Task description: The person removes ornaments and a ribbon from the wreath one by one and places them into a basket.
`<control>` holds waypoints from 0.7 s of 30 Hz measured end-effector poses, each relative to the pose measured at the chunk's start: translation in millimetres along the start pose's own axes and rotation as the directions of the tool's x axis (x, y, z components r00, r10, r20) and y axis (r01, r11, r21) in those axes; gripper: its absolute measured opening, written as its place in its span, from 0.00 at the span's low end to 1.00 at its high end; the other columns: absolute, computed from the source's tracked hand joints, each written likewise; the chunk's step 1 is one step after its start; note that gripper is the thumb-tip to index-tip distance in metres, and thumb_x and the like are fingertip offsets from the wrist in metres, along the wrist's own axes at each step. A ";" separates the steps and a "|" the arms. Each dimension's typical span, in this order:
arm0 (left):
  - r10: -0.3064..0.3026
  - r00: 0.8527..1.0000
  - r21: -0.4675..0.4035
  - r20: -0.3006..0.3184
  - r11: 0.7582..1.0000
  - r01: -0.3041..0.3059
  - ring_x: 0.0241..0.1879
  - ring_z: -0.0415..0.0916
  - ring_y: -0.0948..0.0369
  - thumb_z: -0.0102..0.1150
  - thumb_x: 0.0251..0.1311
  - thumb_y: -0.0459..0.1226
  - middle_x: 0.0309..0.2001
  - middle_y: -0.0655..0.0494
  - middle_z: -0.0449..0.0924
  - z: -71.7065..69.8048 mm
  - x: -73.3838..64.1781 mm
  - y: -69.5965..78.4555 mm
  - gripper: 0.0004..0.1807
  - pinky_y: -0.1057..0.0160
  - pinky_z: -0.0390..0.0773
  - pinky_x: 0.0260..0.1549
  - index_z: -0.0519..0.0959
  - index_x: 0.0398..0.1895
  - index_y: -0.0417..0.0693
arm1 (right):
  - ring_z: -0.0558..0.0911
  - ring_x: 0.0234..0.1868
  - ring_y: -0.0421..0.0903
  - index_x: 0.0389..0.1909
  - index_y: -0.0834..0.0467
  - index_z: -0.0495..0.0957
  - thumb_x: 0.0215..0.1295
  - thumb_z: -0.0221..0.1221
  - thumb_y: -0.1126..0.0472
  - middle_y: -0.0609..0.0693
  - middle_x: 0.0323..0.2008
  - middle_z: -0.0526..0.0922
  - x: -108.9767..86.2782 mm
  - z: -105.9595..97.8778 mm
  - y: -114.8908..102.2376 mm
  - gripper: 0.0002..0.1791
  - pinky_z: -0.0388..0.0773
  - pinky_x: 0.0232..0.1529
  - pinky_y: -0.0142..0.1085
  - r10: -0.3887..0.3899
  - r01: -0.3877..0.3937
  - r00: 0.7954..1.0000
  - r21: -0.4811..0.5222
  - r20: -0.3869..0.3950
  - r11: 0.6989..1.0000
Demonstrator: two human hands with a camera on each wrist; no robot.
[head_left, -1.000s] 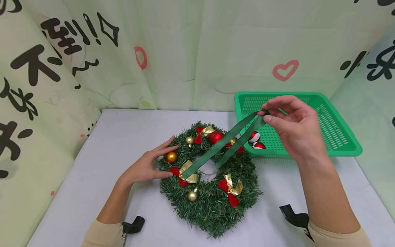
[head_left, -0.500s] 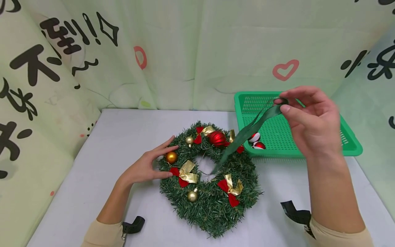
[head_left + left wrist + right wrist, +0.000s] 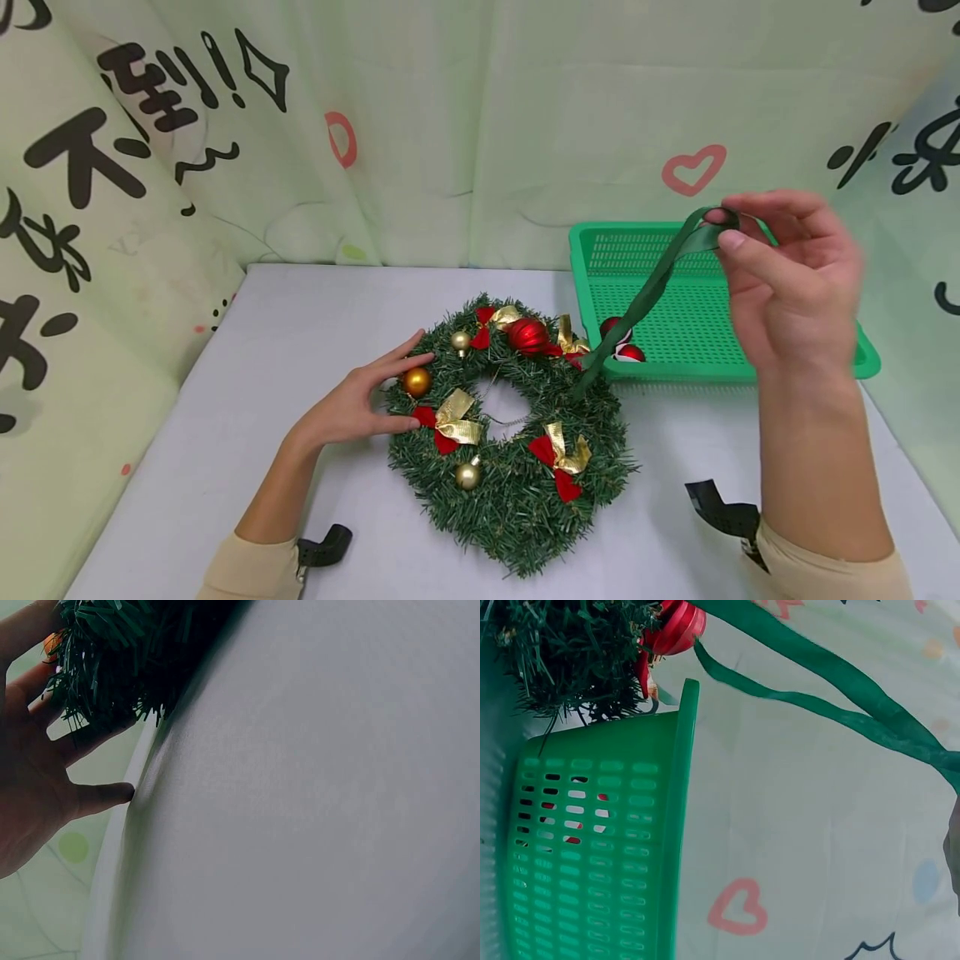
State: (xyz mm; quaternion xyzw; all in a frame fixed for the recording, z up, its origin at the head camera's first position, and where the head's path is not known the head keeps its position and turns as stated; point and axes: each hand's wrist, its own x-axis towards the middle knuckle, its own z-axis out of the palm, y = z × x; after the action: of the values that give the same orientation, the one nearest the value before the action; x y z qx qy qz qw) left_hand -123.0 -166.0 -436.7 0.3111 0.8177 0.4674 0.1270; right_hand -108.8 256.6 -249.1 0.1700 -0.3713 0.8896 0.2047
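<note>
In the head view a green wreath (image 3: 510, 517) lies on the table, decorated with red-and-gold bows (image 3: 457, 425), gold baubles (image 3: 417, 382) and a red ribbed bauble (image 3: 528, 336). My left hand (image 3: 367, 404) rests against its left side with fingers spread, also visible in the left wrist view. Between thumb and fingertips my right hand (image 3: 798, 283) pinches a dark green ribbon (image 3: 652, 287), raised over the basket. The ribbon's lower end hangs down to the wreath's right side. Its two strands show in the right wrist view, while most of that hand is out of frame.
A green plastic basket (image 3: 840, 333) stands at the back right, close to the wreath, with red-and-white baubles (image 3: 630, 353) in its near left corner. A printed curtain (image 3: 525, 125) hangs behind the white table (image 3: 300, 317).
My right hand has moved up and to the right, drawing the ribbon off the wreath's middle toward its right side. The left hand and the wreath have stayed in place.
</note>
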 end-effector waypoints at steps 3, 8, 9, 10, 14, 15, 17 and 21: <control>-0.001 1.000 0.002 0.000 1.000 0.001 0.83 0.47 0.50 0.78 0.57 0.42 0.85 0.63 0.44 0.0 -0.2 0.2 0.47 0.31 0.56 0.74 0.66 0.80 0.59 | 0.85 0.40 0.63 0.48 0.82 0.75 0.59 0.54 0.90 0.71 0.43 0.82 2.5 -0.3 -2.1 0.15 0.88 0.45 0.42 -0.034 0.035 0.998 0.009 -0.055 0.999; 0.002 1.000 0.004 0.000 1.000 -0.002 0.83 0.47 0.50 0.78 0.57 0.41 0.85 0.62 0.45 -0.1 -0.4 0.4 0.47 0.31 0.56 0.74 0.66 0.80 0.59 | 0.85 0.39 0.61 0.47 0.83 0.75 0.58 0.56 0.89 0.69 0.42 0.82 7.3 -0.5 -4.0 0.15 0.88 0.42 0.40 -0.107 0.101 0.989 -0.066 -0.099 0.993; 0.003 1.000 0.005 0.000 1.000 -0.003 0.83 0.47 0.50 0.78 0.57 0.42 0.85 0.63 0.44 -0.1 -0.4 0.3 0.47 0.31 0.56 0.74 0.66 0.80 0.59 | 0.85 0.39 0.61 0.47 0.83 0.75 0.58 0.56 0.90 0.69 0.42 0.82 8.4 -0.6 -4.5 0.15 0.88 0.41 0.39 -0.114 0.107 0.988 -0.068 -0.107 0.992; 0.002 1.000 0.007 -0.001 1.000 -0.002 0.83 0.47 0.50 0.78 0.57 0.42 0.85 0.63 0.44 -0.2 -0.4 0.3 0.47 0.31 0.56 0.74 0.66 0.80 0.59 | 0.85 0.40 0.61 0.47 0.83 0.75 0.58 0.57 0.90 0.69 0.41 0.82 9.2 -0.6 -4.8 0.15 0.88 0.41 0.39 -0.124 0.116 0.986 -0.073 -0.111 0.991; -0.001 1.000 0.012 0.001 1.000 0.001 0.83 0.48 0.50 0.78 0.57 0.42 0.85 0.63 0.44 -0.4 -0.4 0.7 0.46 0.31 0.57 0.74 0.66 0.80 0.59 | 0.85 0.40 0.63 0.46 0.83 0.74 0.57 0.57 0.90 0.71 0.43 0.81 13.8 -1.2 -7.4 0.15 0.88 0.41 0.40 -0.139 0.136 0.980 -0.031 -0.145 0.990; -0.001 1.000 0.011 0.001 1.000 0.001 0.83 0.48 0.50 0.78 0.58 0.42 0.85 0.63 0.44 -0.4 -0.3 0.7 0.46 0.31 0.57 0.74 0.66 0.80 0.58 | 0.85 0.40 0.63 0.46 0.83 0.74 0.57 0.57 0.90 0.71 0.43 0.81 15.1 -1.2 -7.9 0.15 0.88 0.41 0.41 -0.145 0.141 0.978 -0.034 -0.149 0.989; 0.000 1.000 0.007 0.001 1.000 0.000 0.83 0.48 0.50 0.78 0.58 0.41 0.86 0.63 0.44 -0.2 -0.1 0.7 0.46 0.31 0.57 0.74 0.66 0.80 0.58 | 0.85 0.40 0.63 0.46 0.82 0.74 0.57 0.57 0.91 0.71 0.43 0.81 17.7 -0.9 -9.1 0.15 0.88 0.41 0.41 -0.145 0.141 0.976 -0.034 -0.162 0.989; 0.002 1.000 0.002 0.001 1.000 -0.002 0.83 0.47 0.51 0.78 0.57 0.40 0.86 0.62 0.44 0.1 0.3 0.9 0.46 0.32 0.56 0.75 0.66 0.80 0.58 | 0.84 0.40 0.63 0.45 0.82 0.74 0.56 0.57 0.92 0.70 0.42 0.81 21.5 -0.5 -10.7 0.16 0.88 0.40 0.41 -0.141 0.137 0.974 -0.035 -0.180 0.990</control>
State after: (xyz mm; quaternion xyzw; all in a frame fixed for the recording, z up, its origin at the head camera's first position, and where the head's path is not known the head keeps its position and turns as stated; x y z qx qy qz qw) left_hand -122.8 -165.4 -436.0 0.3122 0.8178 0.4665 0.1269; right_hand -122.0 269.0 -233.4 0.1114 -0.3480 0.8808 0.3012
